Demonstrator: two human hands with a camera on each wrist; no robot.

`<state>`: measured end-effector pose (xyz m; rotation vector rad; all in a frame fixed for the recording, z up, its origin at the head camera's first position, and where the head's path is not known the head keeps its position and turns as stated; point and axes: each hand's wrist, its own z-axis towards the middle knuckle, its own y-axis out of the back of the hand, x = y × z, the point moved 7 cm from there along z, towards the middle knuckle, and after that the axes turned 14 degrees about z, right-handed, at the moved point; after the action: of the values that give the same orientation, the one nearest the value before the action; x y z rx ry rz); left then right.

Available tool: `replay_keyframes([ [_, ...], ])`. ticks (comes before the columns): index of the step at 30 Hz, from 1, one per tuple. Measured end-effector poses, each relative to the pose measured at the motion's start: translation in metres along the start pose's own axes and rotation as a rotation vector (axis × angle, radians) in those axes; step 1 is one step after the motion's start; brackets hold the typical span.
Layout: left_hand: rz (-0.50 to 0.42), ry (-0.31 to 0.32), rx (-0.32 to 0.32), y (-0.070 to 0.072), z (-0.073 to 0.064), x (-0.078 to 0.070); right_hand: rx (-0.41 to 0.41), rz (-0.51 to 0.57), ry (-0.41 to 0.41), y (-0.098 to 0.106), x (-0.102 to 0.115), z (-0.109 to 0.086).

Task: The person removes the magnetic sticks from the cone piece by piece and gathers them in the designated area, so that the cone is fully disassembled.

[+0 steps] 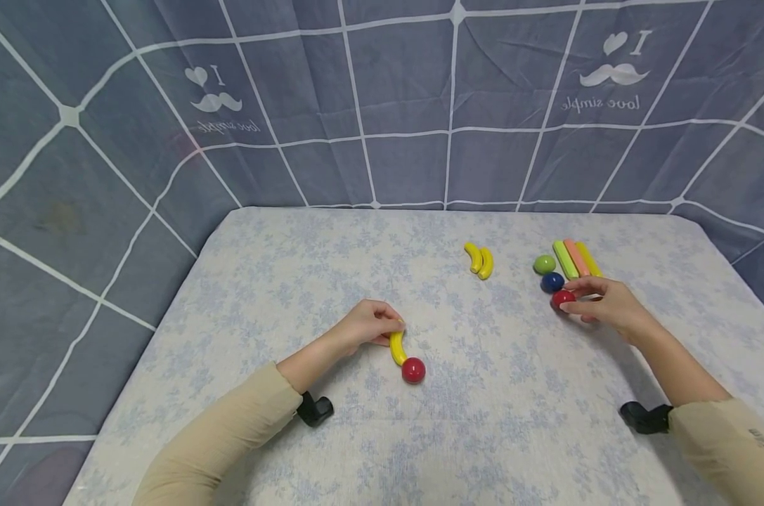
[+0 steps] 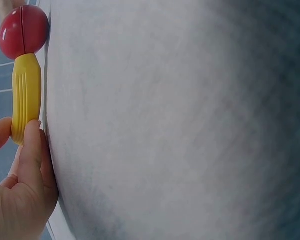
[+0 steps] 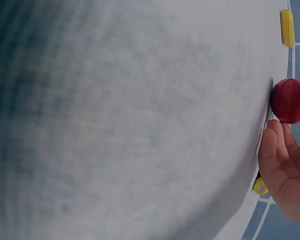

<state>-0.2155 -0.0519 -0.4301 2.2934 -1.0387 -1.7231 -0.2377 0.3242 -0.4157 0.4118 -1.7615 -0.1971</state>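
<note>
On the table, my left hand (image 1: 370, 325) pinches the upper end of a yellow toy banana (image 1: 397, 348) between thumb and fingers. The banana's lower end meets a glossy red ball (image 1: 413, 370); a seam runs round that ball (image 2: 24, 32) in the left wrist view. Over at the right, my right hand (image 1: 603, 303) holds a second red ball (image 1: 562, 300) between thumb and fingertips, seen low at the tabletop in the right wrist view (image 3: 289, 101). Just behind it lies a dark blue ball (image 1: 552, 282), then a green ball (image 1: 544, 264).
Two more toy bananas (image 1: 485, 264) lie side by side toward the back. Behind my right hand are green (image 1: 566, 259), orange (image 1: 576, 257) and yellow (image 1: 588, 259) sticks in a row. A patterned cloth covers the table (image 1: 306, 267); a grey curtain (image 1: 407, 169) hangs behind it.
</note>
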Motion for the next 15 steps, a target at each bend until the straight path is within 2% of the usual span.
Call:
replay_keyframes([
  [6,0.009,0.016,-0.007,0.000,0.000,0.000,0.012,0.012,0.019,0.007,0.010,-0.002],
  [11,0.014,0.028,-0.009,0.000,0.000,0.000,-0.001,-0.066,0.057,0.014,0.024,-0.001],
  [15,0.016,0.033,-0.005,0.000,-0.001,0.000,0.011,-0.108,0.087,0.010,0.039,0.001],
])
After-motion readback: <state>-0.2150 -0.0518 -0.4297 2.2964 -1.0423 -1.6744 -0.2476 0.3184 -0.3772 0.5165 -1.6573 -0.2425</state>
